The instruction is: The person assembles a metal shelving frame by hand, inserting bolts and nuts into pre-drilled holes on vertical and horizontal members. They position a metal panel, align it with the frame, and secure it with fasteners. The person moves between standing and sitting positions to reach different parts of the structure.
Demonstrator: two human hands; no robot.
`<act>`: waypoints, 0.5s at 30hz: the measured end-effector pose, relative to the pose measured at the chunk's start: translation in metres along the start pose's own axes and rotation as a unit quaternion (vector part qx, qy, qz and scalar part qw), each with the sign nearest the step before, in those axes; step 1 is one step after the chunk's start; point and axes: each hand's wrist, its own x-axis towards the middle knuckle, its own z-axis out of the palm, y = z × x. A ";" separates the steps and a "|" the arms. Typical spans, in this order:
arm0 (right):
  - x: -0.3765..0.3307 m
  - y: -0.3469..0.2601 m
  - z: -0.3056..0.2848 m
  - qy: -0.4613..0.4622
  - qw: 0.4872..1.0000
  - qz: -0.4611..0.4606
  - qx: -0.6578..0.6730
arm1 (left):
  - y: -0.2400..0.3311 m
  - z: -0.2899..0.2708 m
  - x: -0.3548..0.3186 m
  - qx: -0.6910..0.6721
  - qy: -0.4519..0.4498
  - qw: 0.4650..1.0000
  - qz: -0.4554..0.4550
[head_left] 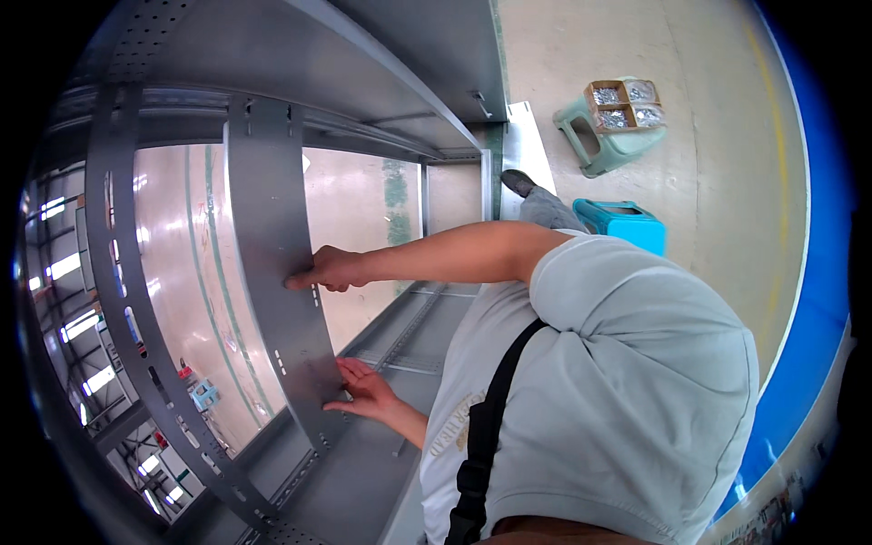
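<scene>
perforated rail (118, 272): far left, stands clear of both your hands.
grey slotted strip (272, 254): upright in the cabinet frame (363, 54), top at the crossbar, foot near the base channel.
right hand (327, 270): fingers curled on the strip's right edge at mid-height.
left hand (365, 386): open, palm flat by the strip's lower edge; hands well apart.
step: looks like lining the strip up in the frame.
next: keep both contacts and match the slots before letting go.
fastener boxes (625, 103): on the green stool (604, 150), far right, out of reach.
</scene>
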 end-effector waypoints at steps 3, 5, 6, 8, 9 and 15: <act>-0.006 -0.004 0.003 0.003 1.000 0.009 -0.012 | 0.005 -0.009 0.002 -0.013 0.010 1.000 -0.003; -0.006 -0.006 -0.001 0.004 0.999 0.011 -0.039 | 0.003 -0.009 0.005 -0.024 0.013 1.000 -0.008; -0.008 -0.006 -0.005 0.013 0.999 0.013 -0.030 | 0.001 -0.008 0.008 -0.029 0.012 0.999 -0.013; -0.013 -0.007 0.000 0.013 1.000 0.019 -0.009 | 0.004 -0.008 0.002 -0.029 0.011 0.999 -0.013; -0.004 0.002 -0.006 0.010 1.000 0.023 -0.010 | 0.001 -0.005 0.005 -0.017 0.004 1.000 -0.012; -0.021 0.040 -0.021 0.035 0.994 0.052 0.090 | 0.008 -0.017 -0.006 -0.036 0.018 0.999 -0.019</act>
